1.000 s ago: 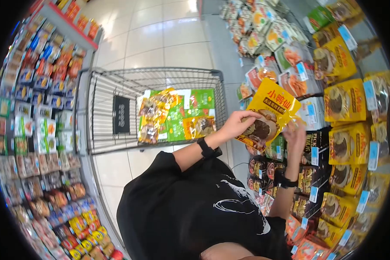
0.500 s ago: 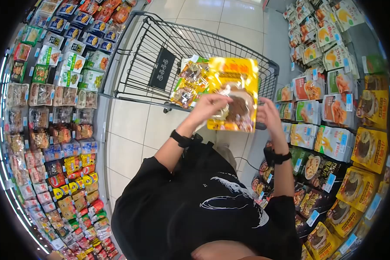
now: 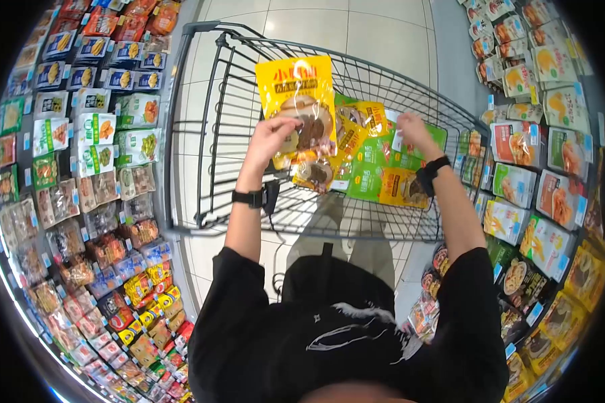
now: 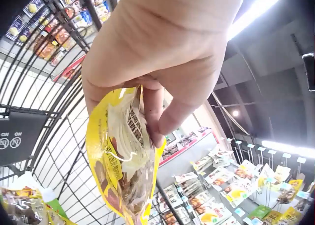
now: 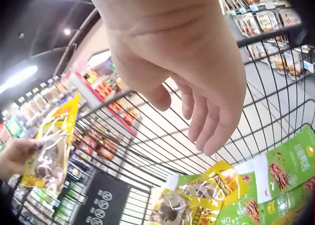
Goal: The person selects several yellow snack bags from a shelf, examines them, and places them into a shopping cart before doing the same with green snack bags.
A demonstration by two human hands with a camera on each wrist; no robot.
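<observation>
The left hand [image 3: 273,142] pinches the side edge of a yellow food pouch [image 3: 301,101] with a clear window, held up over the left part of the shopping cart. In the left wrist view the thumb and fingers of that hand [image 4: 157,52] grip the pouch [image 4: 130,161] by its edge. The right hand [image 3: 415,131] hangs over the cart's right part, holding nothing; its fingers [image 5: 209,124] are loosely bent in the right wrist view. Under the hands lie green pouches [image 3: 370,151] and yellow pouches [image 3: 402,188], some overlapping.
The wire cart [image 3: 356,59] stands in front of the person, with a dark plate [image 5: 101,200] on its mesh. Packed shelves line the left side [image 3: 97,134], and hanging pouches [image 3: 507,181] line the right. Tiled floor [image 3: 309,30] runs between.
The left hand has carried the yellow pouch leftward from the right-hand shelf to above the cart. The right hand has moved away from the pouch and over the cart. The view has turned.
</observation>
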